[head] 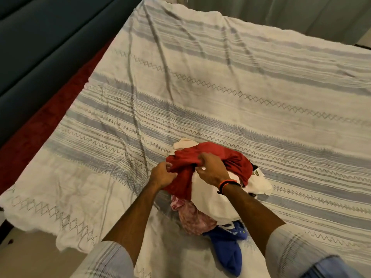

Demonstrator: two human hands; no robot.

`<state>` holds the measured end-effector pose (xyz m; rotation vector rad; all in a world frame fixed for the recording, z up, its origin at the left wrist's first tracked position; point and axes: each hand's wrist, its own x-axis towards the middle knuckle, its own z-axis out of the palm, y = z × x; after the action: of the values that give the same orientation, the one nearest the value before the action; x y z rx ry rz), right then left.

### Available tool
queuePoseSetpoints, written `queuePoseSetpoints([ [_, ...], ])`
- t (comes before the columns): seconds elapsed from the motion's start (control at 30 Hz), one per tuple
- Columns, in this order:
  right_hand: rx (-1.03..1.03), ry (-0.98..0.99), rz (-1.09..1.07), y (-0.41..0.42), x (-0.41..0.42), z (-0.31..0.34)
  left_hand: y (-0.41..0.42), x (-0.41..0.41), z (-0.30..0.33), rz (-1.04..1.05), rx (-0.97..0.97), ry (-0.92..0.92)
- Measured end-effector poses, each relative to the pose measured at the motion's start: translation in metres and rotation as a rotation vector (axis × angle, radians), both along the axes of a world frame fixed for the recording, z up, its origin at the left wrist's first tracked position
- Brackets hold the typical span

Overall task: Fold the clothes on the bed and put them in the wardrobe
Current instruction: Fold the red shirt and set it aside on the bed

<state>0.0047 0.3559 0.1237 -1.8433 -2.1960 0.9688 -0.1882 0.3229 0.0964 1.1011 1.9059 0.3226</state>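
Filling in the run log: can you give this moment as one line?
stage: picking from pile | left hand: grips red garment | right hand: grips red garment | folded: none visible | bedspread

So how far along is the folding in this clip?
Barely started: no folded clothes show. Both the left hand and right hand grip the red garment atop the pile. White, pink and blue garments lie unfolded on the bedspread. No wardrobe in view.
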Motion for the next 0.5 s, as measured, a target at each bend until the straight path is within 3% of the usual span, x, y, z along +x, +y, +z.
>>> queuePoseSetpoints([
  [0.2,0.039,-0.25,0.231,0.024,-0.037,-0.016,0.008,-0.012,-0.02,0.032,-0.008,-0.018],
  [0.3,0.092,-0.295,0.242,0.027,-0.046,-0.015,0.01,-0.015,-0.021,0.036,-0.009,-0.025],
  [0.5,0.089,0.043,-0.044,0.029,-0.041,0.014,0.008,-0.011,-0.002,0.049,0.011,-0.063],
])
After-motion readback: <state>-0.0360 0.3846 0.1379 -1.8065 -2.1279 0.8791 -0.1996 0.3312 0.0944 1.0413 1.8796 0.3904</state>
